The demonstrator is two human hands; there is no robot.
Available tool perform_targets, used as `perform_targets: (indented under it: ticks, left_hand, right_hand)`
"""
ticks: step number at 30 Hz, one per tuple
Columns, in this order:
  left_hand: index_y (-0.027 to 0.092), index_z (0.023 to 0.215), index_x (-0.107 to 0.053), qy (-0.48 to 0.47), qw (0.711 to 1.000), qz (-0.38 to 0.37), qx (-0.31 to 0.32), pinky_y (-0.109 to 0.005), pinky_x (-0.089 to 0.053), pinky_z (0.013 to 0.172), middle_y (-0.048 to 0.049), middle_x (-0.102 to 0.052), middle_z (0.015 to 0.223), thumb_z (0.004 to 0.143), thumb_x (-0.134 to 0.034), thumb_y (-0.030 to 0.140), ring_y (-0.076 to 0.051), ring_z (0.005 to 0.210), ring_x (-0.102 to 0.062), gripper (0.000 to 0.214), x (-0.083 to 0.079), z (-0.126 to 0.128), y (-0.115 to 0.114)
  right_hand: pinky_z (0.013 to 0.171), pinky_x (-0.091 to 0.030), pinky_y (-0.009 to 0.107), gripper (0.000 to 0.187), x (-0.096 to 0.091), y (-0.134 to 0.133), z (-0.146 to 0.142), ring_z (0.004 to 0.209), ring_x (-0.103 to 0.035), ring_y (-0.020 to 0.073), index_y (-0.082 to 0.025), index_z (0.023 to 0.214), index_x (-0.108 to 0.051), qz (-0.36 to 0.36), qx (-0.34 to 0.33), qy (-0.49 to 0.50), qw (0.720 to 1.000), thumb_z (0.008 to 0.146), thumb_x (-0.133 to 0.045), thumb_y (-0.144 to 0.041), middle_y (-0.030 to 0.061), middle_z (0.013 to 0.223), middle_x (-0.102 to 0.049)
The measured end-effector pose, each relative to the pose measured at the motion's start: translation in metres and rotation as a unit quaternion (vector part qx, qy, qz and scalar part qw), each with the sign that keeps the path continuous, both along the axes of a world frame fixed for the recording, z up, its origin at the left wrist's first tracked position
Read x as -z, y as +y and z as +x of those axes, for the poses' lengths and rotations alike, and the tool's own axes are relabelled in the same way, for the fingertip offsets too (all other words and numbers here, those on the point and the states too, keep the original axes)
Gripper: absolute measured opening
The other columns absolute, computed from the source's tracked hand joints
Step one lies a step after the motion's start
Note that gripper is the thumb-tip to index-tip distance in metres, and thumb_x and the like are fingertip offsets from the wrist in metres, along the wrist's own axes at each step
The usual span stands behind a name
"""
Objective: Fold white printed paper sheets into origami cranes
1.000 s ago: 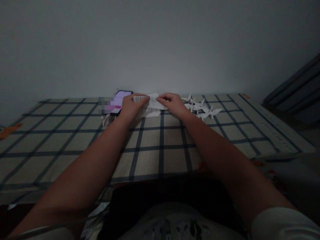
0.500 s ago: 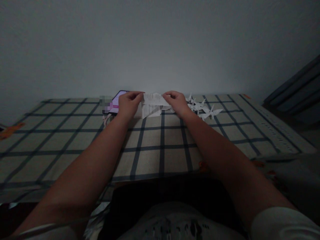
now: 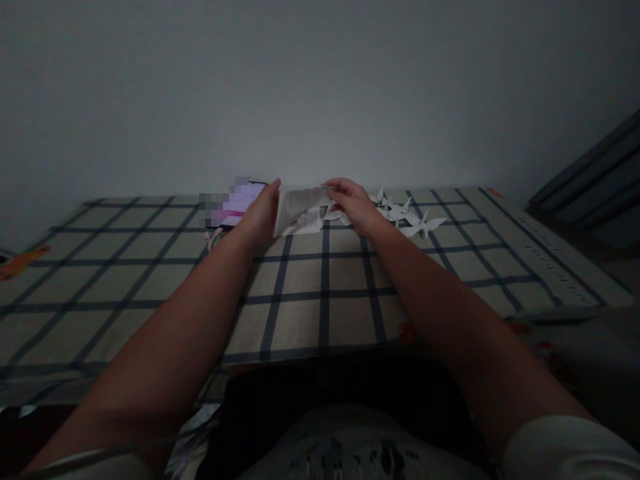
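A white printed sheet of paper (image 3: 300, 208) is held up between my two hands at the far side of the checked cloth (image 3: 310, 287). My right hand (image 3: 353, 203) pinches the paper's right edge with curled fingers. The fingers of my left hand (image 3: 261, 213) are stretched out flat against the paper's left edge. More white paper lies on the cloth just under the held sheet.
A lit phone (image 3: 240, 200) lies left of my left hand, near the wall. Several folded white paper cranes (image 3: 405, 217) sit right of my right hand. A cable (image 3: 213, 237) curls below the phone. A dark striped object (image 3: 590, 187) stands at the far right.
My left hand let go of its pinch on the paper and stretched its fingers flat along the left edge. The sheet turned to a steeper tilt. My right hand stayed in place.
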State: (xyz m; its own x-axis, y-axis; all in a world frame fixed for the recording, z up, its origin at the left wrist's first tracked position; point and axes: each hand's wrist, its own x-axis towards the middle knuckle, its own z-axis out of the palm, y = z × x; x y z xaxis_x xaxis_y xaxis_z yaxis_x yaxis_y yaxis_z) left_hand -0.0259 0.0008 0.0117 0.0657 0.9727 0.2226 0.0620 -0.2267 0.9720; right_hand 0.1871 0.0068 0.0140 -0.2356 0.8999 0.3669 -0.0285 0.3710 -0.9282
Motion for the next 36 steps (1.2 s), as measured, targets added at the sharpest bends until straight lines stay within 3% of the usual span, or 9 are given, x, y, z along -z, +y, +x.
perform_targets:
  ticks: [2, 4, 7, 9, 13, 17, 24, 30, 36]
  left_hand:
    - [0.016, 0.087, -0.07, -0.001, 0.989, -0.104, 0.109, -0.033, -0.052, 0.056, -0.0126, -0.071, 0.08, 0.083, -0.044, 0.074, -0.023, 0.068, -0.066, 0.064, -0.002, 0.007, -0.01]
    - [0.015, 0.09, -0.071, 0.004, 0.974, -0.149, 0.171, -0.031, -0.051, 0.056, -0.0128, -0.071, 0.082, 0.082, -0.051, 0.072, -0.022, 0.068, -0.066, 0.061, -0.004, 0.013, -0.02]
    - [0.014, 0.083, -0.07, 0.007, 0.98, -0.115, 0.163, -0.021, -0.043, 0.054, -0.0043, -0.068, 0.074, 0.071, -0.079, 0.046, -0.011, 0.061, -0.058, 0.035, -0.004, 0.015, -0.028]
    - [0.013, 0.081, -0.07, 0.028, 0.986, -0.092, 0.137, -0.02, -0.04, 0.053, -0.0029, -0.067, 0.072, 0.067, -0.083, 0.041, -0.009, 0.059, -0.056, 0.034, -0.004, 0.014, -0.029]
    - [0.014, 0.083, -0.07, 0.047, 0.996, -0.029, 0.065, -0.022, -0.041, 0.055, -0.0028, -0.068, 0.074, 0.066, -0.083, 0.046, -0.01, 0.059, -0.057, 0.039, -0.003, 0.01, -0.025]
    - [0.014, 0.086, -0.069, 0.045, 0.999, 0.003, 0.03, -0.023, -0.043, 0.057, -0.0034, -0.069, 0.076, 0.066, -0.082, 0.05, -0.012, 0.062, -0.059, 0.043, -0.002, 0.01, -0.025]
    - [0.015, 0.087, -0.068, 0.043, 0.999, -0.007, 0.026, -0.023, -0.046, 0.058, -0.0049, -0.071, 0.081, 0.067, -0.082, 0.047, -0.015, 0.066, -0.063, 0.041, 0.004, 0.012, -0.023]
    - [0.015, 0.081, -0.065, 0.022, 0.998, -0.04, 0.043, -0.023, -0.041, 0.051, -0.0025, -0.066, 0.072, 0.066, -0.082, 0.043, -0.013, 0.058, -0.058, 0.036, 0.0, 0.015, -0.027]
    - [0.016, 0.086, -0.064, 0.024, 0.999, -0.005, 0.032, -0.023, -0.045, 0.058, -0.0012, -0.065, 0.079, 0.071, -0.077, 0.038, -0.012, 0.066, -0.06, 0.03, -0.004, 0.015, -0.026]
  right_hand:
    - [0.067, -0.051, 0.022, 0.013, 0.001, 0.0, -0.001, 0.088, -0.06, 0.0127, -0.022, 0.094, -0.064, 0.009, -0.005, 0.004, 1.0, 0.082, -0.058, -0.023, 0.0006, 0.097, -0.066]
    - [0.071, -0.052, 0.023, 0.011, 0.001, 0.0, -0.001, 0.09, -0.06, 0.013, -0.021, 0.09, -0.063, 0.024, -0.006, 0.012, 1.0, 0.082, -0.055, -0.02, 0.0005, 0.097, -0.065]
    - [0.079, -0.054, 0.027, 0.009, 0.002, 0.001, -0.002, 0.097, -0.06, 0.0136, -0.021, 0.087, -0.062, 0.037, 0.0, 0.025, 0.999, 0.084, -0.054, -0.02, 0.001, 0.107, -0.065]
    - [0.081, -0.055, 0.028, 0.013, 0.002, 0.0, -0.003, 0.098, -0.061, 0.0138, -0.023, 0.095, -0.062, 0.031, 0.007, 0.036, 0.999, 0.086, -0.054, -0.023, 0.001, 0.113, -0.065]
    - [0.075, -0.055, 0.027, 0.029, 0.001, -0.001, -0.003, 0.093, -0.063, 0.0137, -0.027, 0.116, -0.06, -0.017, 0.015, 0.041, 0.999, 0.088, -0.059, -0.035, 0.0022, 0.11, -0.067]
    - [0.068, -0.053, 0.024, 0.026, 0.001, -0.004, -0.003, 0.083, -0.063, 0.0129, -0.02, 0.098, -0.067, -0.036, -0.001, 0.03, 0.999, 0.084, -0.065, -0.042, 0.0036, 0.094, -0.068]
    - [0.066, -0.051, 0.024, 0.021, 0.001, -0.006, -0.006, 0.068, -0.058, 0.0097, -0.016, 0.082, -0.069, -0.033, 0.009, 0.032, 0.999, 0.076, -0.073, -0.035, 0.0005, 0.076, -0.067]
    - [0.065, -0.05, 0.025, 0.017, 0.001, -0.007, -0.005, 0.064, -0.057, 0.0096, -0.015, 0.079, -0.069, -0.033, 0.024, 0.013, 0.999, 0.078, -0.071, -0.032, 0.0001, 0.071, -0.065]
    - [0.064, -0.048, 0.025, 0.012, -0.004, -0.014, -0.006, 0.064, -0.056, 0.0101, -0.016, 0.075, -0.066, -0.04, 0.02, -0.029, 0.999, 0.081, -0.069, -0.027, 0.0001, 0.069, -0.063]
